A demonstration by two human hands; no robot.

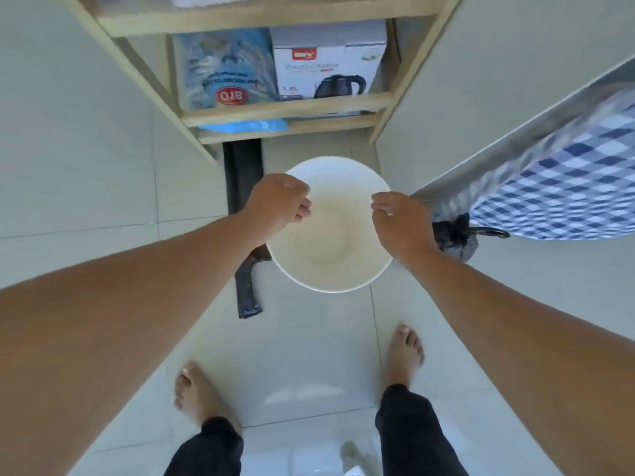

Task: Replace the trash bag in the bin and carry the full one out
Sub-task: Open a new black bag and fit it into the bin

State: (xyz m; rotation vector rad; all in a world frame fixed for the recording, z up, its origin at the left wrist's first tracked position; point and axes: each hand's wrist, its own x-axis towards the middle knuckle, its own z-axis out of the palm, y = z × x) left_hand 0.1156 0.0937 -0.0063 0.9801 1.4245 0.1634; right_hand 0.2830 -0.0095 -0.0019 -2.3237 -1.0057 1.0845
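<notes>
A round white bin (330,288) stands on the tiled floor in front of my bare feet. Its inside looks hazy and crinkled, like a thin white bag liner (326,242). My left hand (278,201) is at the bin's left rim with fingers curled closed on the liner's edge. My right hand (402,221) pinches the edge at the right rim. A tied, full black trash bag (458,243) sits on the floor just right of the bin, partly hidden by my right wrist. A flat folded black bag (247,290) lies on the floor left of the bin.
A wooden shelf (285,111) stands behind the bin, holding a kettle box (330,70) and a blue package (223,73). A blue-and-white checked cloth (567,187) hangs over a surface at the right. Pale walls close in on both sides.
</notes>
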